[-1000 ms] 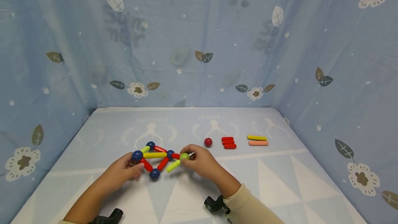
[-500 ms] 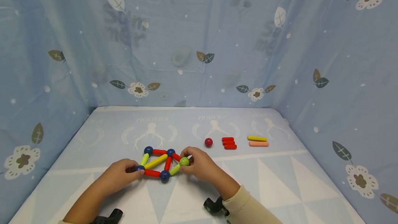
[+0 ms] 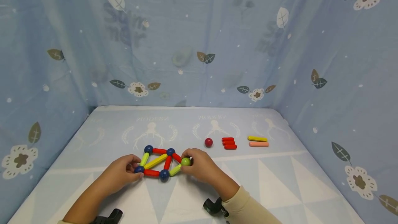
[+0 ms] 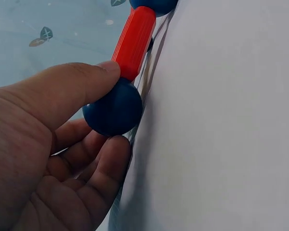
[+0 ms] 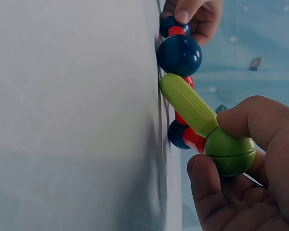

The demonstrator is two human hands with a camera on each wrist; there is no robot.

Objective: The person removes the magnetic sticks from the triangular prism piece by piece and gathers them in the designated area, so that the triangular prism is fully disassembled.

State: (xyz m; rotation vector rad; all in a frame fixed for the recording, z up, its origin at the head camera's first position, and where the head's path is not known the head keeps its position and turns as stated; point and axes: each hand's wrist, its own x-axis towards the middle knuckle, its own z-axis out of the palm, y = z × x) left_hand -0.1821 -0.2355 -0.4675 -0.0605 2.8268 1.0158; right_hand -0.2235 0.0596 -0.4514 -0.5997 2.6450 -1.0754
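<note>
Green ball point(image 3: 186, 161) is pinched between thumb and fingers of the right hand point(image 3: 200, 166), at the right tip of the frame point(image 3: 160, 163); a blue ball point(image 3: 139, 169) at the left corner is pinched by the left hand point(image 3: 119, 172). The frame of red, yellow and green sticks is lying flat on the mat point(image 3: 280, 189), held at both ends. Looks like a squaring-up step. Next move probably calls for another piece being fetched from the spare ball point(image 3: 208, 142) and sticks point(image 3: 229, 143) well off to the right, without the joints getting knocked loose.
</note>
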